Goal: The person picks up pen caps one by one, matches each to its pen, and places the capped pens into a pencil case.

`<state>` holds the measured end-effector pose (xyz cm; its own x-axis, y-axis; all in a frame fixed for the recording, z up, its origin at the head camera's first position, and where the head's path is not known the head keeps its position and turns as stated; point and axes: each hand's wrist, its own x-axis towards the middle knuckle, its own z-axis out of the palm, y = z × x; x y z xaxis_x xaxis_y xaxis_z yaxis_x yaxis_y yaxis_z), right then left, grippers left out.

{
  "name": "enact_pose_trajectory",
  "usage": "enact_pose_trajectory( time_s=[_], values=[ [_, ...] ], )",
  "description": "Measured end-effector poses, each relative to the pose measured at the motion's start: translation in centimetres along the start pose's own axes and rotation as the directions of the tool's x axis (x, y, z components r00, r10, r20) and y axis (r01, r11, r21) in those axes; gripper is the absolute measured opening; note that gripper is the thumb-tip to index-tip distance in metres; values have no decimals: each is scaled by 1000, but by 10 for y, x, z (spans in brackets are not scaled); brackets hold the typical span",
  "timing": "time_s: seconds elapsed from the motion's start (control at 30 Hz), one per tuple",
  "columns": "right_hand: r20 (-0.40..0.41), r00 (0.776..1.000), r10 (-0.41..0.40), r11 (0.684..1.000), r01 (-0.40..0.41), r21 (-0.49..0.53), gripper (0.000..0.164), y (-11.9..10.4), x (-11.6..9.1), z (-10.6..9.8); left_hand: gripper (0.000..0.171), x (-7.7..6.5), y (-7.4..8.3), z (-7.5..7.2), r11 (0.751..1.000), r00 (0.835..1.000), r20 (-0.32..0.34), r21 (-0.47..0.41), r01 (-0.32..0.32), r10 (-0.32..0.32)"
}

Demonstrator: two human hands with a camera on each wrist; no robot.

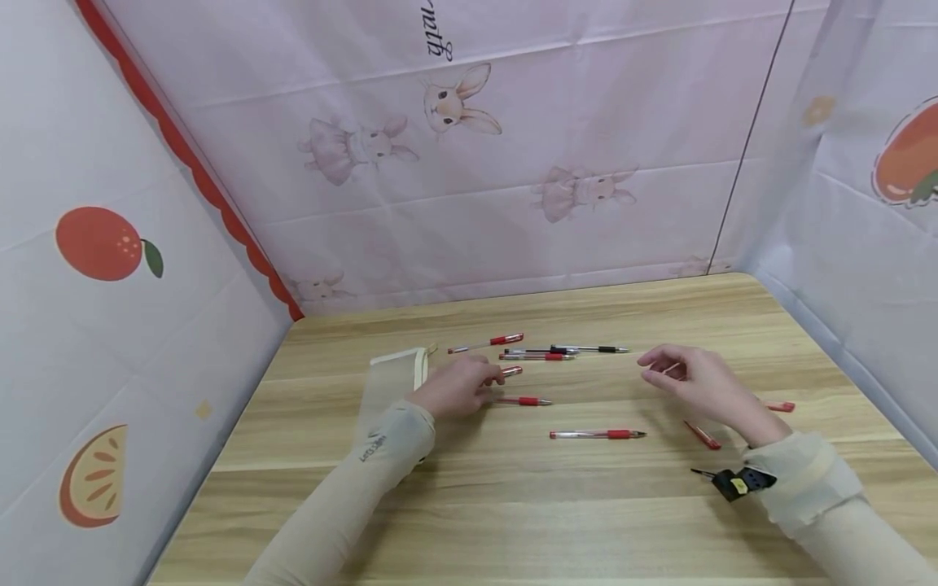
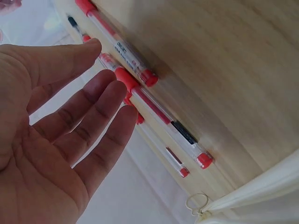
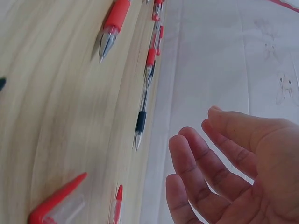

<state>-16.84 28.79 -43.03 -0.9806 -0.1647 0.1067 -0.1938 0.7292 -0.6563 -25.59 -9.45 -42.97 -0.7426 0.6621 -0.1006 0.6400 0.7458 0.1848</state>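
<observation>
My left hand [image 1: 456, 386] hovers at the left among the pens, its fingers loosely bent and holding nothing. Just past its fingertips in the left wrist view lie a red gel pen [image 2: 164, 114] and a nearer red gel pen [image 2: 119, 44]. Over the table's right side my right hand [image 1: 699, 382] hangs with relaxed fingers, also without anything in it. Below it lie a red pen cap [image 1: 703, 435] and another red piece [image 1: 781, 406], partly hidden by the wrist. A black gel pen [image 3: 141, 122] points toward that hand.
A pale zippered pouch [image 1: 392, 376] lies left, partly behind my left arm. Several pens lie mid-table, including a red one [image 1: 597, 435] in front and a capped red one [image 1: 487, 343] at the back. Printed cloth walls [image 1: 513, 244] bound the wooden table [image 1: 542, 521].
</observation>
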Motion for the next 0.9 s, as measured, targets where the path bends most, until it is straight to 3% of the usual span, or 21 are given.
enact_pose_trajectory(
  time_s=[0.4, 0.9],
  values=[
    [-26, 1000, 18, 1000, -18, -25, 28, 16, -3, -19, 27, 0, 8, 4, 1000, 997, 68, -4, 27, -27],
    [-44, 997, 68, 997, -70, -43, 35, 39, -5, -38, 28, 2, 9, 12, 1000, 997, 65, -6, 30, -30]
  ],
)
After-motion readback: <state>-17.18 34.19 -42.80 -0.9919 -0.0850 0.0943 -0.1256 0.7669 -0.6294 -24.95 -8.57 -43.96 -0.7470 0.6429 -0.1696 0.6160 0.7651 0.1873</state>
